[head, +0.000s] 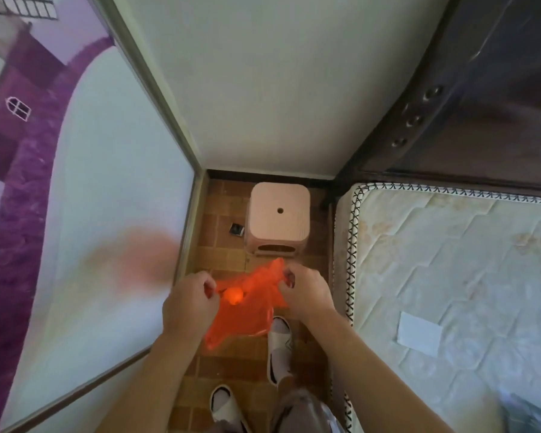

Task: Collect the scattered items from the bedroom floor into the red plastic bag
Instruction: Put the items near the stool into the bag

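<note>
A thin red plastic bag (247,314) hangs in front of me over the brown tiled floor, stretched between both hands. My left hand (189,300) pinches its left edge and my right hand (306,292) grips its right edge. A small round object (235,295) shows as a glowing shape through the plastic near my left hand. A small dark square item (236,229) lies on the floor just left of the pink stool.
A pink plastic stool (278,218) stands against the far wall. A mattress (456,276) with a white paper (419,333) fills the right side, a sliding wardrobe door (75,182) the left. My feet in white slippers (280,348) stand on the narrow floor strip.
</note>
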Available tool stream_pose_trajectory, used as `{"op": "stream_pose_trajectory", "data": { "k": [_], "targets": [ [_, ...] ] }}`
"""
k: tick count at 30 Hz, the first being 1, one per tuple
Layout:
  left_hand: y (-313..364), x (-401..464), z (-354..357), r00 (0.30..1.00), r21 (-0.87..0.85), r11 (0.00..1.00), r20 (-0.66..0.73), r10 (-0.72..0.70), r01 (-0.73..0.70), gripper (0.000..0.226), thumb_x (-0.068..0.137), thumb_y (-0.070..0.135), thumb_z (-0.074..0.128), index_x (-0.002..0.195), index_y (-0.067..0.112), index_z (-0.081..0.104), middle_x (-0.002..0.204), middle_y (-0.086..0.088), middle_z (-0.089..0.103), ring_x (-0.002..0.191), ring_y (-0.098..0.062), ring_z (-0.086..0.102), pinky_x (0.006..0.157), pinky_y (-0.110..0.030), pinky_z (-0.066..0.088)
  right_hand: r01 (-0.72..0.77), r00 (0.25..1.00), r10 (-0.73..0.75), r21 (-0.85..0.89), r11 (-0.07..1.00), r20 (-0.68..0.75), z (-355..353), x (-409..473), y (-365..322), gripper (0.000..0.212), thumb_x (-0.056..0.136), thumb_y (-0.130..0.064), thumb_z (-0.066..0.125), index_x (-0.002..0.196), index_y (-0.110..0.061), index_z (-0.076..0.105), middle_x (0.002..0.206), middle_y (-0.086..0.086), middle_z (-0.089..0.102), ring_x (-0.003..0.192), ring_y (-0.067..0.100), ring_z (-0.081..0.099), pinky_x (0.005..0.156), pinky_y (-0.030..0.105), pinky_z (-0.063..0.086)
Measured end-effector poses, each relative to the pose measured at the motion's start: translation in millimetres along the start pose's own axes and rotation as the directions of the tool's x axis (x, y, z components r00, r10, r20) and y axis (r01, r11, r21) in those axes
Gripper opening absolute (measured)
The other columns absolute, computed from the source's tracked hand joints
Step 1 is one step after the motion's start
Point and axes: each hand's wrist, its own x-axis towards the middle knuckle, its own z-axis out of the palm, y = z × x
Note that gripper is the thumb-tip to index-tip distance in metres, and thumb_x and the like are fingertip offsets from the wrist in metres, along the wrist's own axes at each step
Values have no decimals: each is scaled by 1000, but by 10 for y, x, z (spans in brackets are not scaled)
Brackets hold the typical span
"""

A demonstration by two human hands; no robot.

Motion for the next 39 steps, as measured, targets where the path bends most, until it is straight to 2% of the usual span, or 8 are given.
{"op": "stream_pose_trajectory", "data": {
  "k": [5,11,14,18,22,29,34,39],
  "targets": [
    [-428,404,610,1000,-11,1000,-9,-16,16,22,83,16,79,87,31,63,82,11,65,68,-9,61,61,-26,55,-22,998,22,11,1000,51,549,549,289,6,96,-29,61,90,-28,63,76,-11,63,65,4,60,53,16,38],
    [-954,821,1384,997,0,999,-70,46,-46,15,85,14,81,93,21,70,87,6,71,68,-4,54,61,-7,31,-60,997,56,64,996,59,1264,934,678,2,99,-25,61,99,-27,63,77,-13,64,60,-1,60,50,8,42],
    [-1227,1066,1765,993,-12,996,-81,89,-91,16,84,10,78,93,21,69,88,7,69,69,-6,57,59,-10,39,-7,1000,9,79,997,-24,1560,1142,895,24,99,-33,60,123,-35,56,90,-17,66,70,-1,64,55,10,44],
    [-1492,1371,2287,992,-32,994,-66,105,-107,18,85,14,74,98,25,67,97,9,65,80,-12,65,67,-33,59,123,991,-124,-26,992,-49,1924,1438,1148,47,101,-39,54,144,-40,37,131,-17,49,105,5,60,88,26,55],
    [-1621,1619,2798,990,-51,991,-61,123,-127,15,87,20,71,100,26,66,98,11,61,83,-12,64,69,-35,59,294,947,-317,-262,919,-47,2233,1787,1340,56,99,-45,56,150,-35,34,145,-8,34,130,14,42,112,37,40],
    [-1852,2050,3547,983,-19,986,-81,163,-165,15,90,25,66,104,24,68,98,5,62,91,-21,64,72,-35,51,568,809,-579,-392,723,105,2794,2410,1562,68,103,-41,53,161,-36,19,170,-4,11,157,20,9,124,47,15],
    [-2182,2444,3960,968,-66,968,-77,238,-243,10,93,24,62,101,30,65,100,13,59,91,-11,59,75,-30,47,658,746,-587,-489,573,316,3435,2968,1926,81,100,-28,56,164,-36,7,173,0,4,158,23,4,126,46,11],
    [-2586,2711,4193,956,-21,956,-37,291,-292,17,89,17,66,104,25,69,103,7,64,98,-17,64,85,-40,56,603,792,-534,-516,608,297,3766,3327,2310,74,92,-28,20,165,-32,10,173,0,7,158,25,7,127,46,12]
  ]
}}
